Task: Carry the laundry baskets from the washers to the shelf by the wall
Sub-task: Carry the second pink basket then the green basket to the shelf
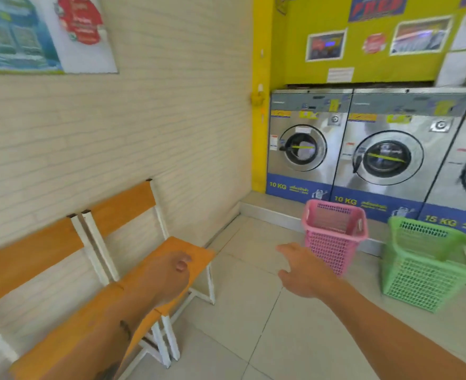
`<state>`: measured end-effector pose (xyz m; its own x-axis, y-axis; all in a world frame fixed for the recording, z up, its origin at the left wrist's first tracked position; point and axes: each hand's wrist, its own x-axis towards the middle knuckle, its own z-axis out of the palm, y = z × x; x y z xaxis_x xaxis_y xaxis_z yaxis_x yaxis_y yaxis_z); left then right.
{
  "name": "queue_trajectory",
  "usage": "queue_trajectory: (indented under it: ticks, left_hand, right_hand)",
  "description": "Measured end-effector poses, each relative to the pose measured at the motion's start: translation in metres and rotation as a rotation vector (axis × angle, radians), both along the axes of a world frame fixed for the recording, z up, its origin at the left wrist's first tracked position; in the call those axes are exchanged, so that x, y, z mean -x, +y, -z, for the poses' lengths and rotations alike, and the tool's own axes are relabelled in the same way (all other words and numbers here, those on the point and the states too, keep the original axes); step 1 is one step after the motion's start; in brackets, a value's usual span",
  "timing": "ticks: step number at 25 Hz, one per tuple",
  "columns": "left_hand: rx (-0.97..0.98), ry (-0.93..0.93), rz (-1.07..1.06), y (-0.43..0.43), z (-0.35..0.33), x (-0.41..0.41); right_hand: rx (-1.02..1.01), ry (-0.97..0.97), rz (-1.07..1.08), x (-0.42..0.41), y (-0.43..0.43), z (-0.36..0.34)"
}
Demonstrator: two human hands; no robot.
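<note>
A pink laundry basket (333, 231) stands on the tiled floor in front of the steel washers (306, 149). A green laundry basket (423, 264) stands to its right, tilted a little. Both look empty. My right hand (306, 272) reaches out toward the pink basket with fingers spread, just short of its lower left side and not touching it. My left hand (171, 272) hangs over the bench seat with fingers curled in, holding nothing. No shelf is in view.
Two orange-and-white benches (122, 204) stand along the cream brick wall on the left. A raised step (270, 209) runs under the washers. A yellow wall with posters rises behind them. Tiled floor lies between benches and baskets.
</note>
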<state>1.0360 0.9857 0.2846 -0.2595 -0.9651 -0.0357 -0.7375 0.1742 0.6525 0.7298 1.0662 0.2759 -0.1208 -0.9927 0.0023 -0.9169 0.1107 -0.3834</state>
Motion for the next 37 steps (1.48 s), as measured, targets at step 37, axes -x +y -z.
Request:
queue_trajectory:
  ticks: [37]
  left_hand:
    - [0.291,-0.599,0.354,-0.544,0.158,0.836]
  right_hand:
    - [-0.369,-0.136,0.453,0.763,-0.446,0.121]
